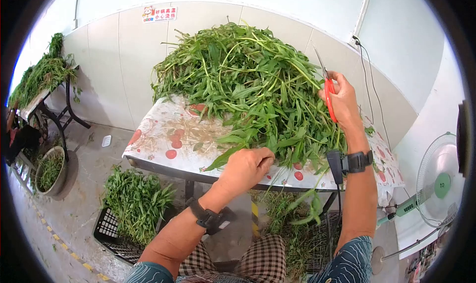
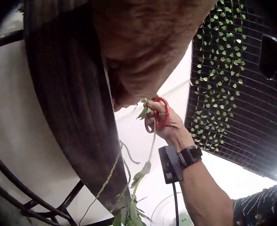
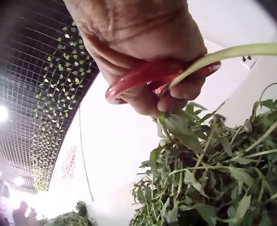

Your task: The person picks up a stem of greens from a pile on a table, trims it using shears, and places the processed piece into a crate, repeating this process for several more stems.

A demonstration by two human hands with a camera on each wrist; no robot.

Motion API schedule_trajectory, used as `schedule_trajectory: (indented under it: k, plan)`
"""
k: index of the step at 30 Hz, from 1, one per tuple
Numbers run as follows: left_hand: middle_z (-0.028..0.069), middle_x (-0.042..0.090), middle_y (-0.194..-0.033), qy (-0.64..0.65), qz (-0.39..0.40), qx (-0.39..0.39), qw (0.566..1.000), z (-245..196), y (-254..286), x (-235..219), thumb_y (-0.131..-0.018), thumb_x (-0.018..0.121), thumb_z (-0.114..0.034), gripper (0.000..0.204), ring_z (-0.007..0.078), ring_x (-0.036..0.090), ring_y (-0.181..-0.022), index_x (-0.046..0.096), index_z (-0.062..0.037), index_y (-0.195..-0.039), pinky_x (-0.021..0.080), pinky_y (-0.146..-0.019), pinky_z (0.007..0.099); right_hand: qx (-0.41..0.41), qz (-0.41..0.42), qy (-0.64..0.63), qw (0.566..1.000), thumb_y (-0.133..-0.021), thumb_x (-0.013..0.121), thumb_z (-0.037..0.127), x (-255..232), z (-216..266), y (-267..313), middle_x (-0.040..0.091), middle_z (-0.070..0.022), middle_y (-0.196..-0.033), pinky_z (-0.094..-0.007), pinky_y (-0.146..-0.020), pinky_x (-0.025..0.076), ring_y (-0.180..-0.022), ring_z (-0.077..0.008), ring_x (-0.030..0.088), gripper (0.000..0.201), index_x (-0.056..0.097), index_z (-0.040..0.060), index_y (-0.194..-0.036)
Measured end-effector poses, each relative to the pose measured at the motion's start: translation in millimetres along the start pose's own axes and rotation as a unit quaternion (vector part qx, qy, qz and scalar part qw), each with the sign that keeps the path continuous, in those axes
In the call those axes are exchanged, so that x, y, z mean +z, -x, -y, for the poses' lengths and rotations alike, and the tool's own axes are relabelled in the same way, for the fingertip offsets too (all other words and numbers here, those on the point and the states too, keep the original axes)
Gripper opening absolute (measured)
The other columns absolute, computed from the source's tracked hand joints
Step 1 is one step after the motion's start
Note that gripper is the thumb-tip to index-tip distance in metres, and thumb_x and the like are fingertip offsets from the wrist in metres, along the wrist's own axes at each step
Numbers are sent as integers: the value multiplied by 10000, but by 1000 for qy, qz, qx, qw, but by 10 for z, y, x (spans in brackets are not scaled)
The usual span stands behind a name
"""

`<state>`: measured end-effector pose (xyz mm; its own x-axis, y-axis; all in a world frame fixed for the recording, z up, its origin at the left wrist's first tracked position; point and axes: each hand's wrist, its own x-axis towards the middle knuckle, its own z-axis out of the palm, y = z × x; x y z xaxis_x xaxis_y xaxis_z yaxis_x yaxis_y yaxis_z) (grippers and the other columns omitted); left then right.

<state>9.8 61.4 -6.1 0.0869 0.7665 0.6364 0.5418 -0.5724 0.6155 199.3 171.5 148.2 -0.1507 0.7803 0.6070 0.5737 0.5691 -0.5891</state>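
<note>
My right hand point(image 1: 342, 98) grips red-handled scissors point(image 1: 329, 97) at the right of a tall heap of leafy greens point(image 1: 248, 79), blades pointing up. In the right wrist view its fingers also pinch a pale green stem point(image 3: 232, 54), which runs off to the right. My left hand point(image 1: 246, 170), fingers curled, is at the front of the table, against the lower leaves of the heap. What lies inside its fingers is hidden, so I cannot tell if it holds greens. A leafy sprig point(image 1: 313, 209) hangs over the table's front edge, right of that hand.
The heap lies on a table with a fruit-print cover point(image 1: 153, 129). Below left, a black crate point(image 1: 106, 226) holds greens; loose greens point(image 1: 285, 218) lie below right. A fan point(image 1: 439, 184) stands at right. At far left are another greens-covered table and a round tub point(image 1: 62, 176).
</note>
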Motion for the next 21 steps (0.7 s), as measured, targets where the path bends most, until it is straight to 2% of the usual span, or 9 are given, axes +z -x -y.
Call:
schedule_trajectory:
  k: [5,8,11,14,15,18,19,21]
  plan:
    - [132,618,-701,5,2,-3,1000,-13,10,-12,-798,566,-127,120,286,604,-610,622,-45,-865,477,-570,342,-76,-6,16,997,-739,605,29,-126,145,377,642,-108,-929,-239,-664,452,-770,-117,575,387,515,0,-1114]
    - [132,619,-698,9,-2,8,1000,13,10,-7,-798,565,-129,122,288,600,-604,622,-45,-866,476,-566,341,-58,-20,-8,998,-732,611,-4,-304,265,754,626,-66,-867,-220,-653,441,-736,-88,552,396,506,-1,-1114]
    - [131,614,-686,12,-16,11,1000,22,12,8,-799,568,-129,122,279,597,-590,622,-43,-866,474,-565,331,21,8,-75,997,-733,616,-23,-517,240,950,587,-18,-805,-205,-632,429,-696,-51,519,421,490,-3,-1135]
    - [124,613,-681,20,-14,-13,1000,-51,12,-23,-800,574,-130,120,263,597,-581,623,-42,-866,475,-569,321,28,10,-59,998,-742,624,-6,-587,141,1046,553,12,-765,-190,-601,416,-657,-27,492,433,480,-4,-1151]
    - [105,614,-674,22,-11,-13,1000,-48,7,-27,-804,577,-123,123,209,593,-565,626,-41,-884,469,-565,297,43,19,-72,996,-740,626,-8,-598,159,1085,565,0,-771,-185,-584,415,-652,-31,499,455,466,-13,-1166]
    - [90,614,-680,92,-2,-57,994,-89,23,-70,-804,572,-104,126,150,574,-568,628,-42,-897,462,-564,274,42,24,-116,992,-741,625,-8,-568,86,1207,573,-12,-773,-178,-580,415,-654,-38,511,466,454,-28,-1174]
    - [53,621,-691,110,-11,-51,993,-13,22,-43,-833,552,-109,142,104,548,-588,627,-27,-922,447,-561,256,43,15,-146,988,-743,627,-3,-526,76,1264,583,-29,-785,-182,-581,424,-659,-50,530,470,446,-41,-1175]
    - [43,629,-729,204,-7,-90,975,31,52,-78,-862,541,-131,169,98,549,-622,615,-5,-947,440,-577,250,43,8,-180,983,-744,626,-5,-451,67,1401,584,-29,-782,-186,-585,430,-659,-53,533,466,449,-39,-1174]
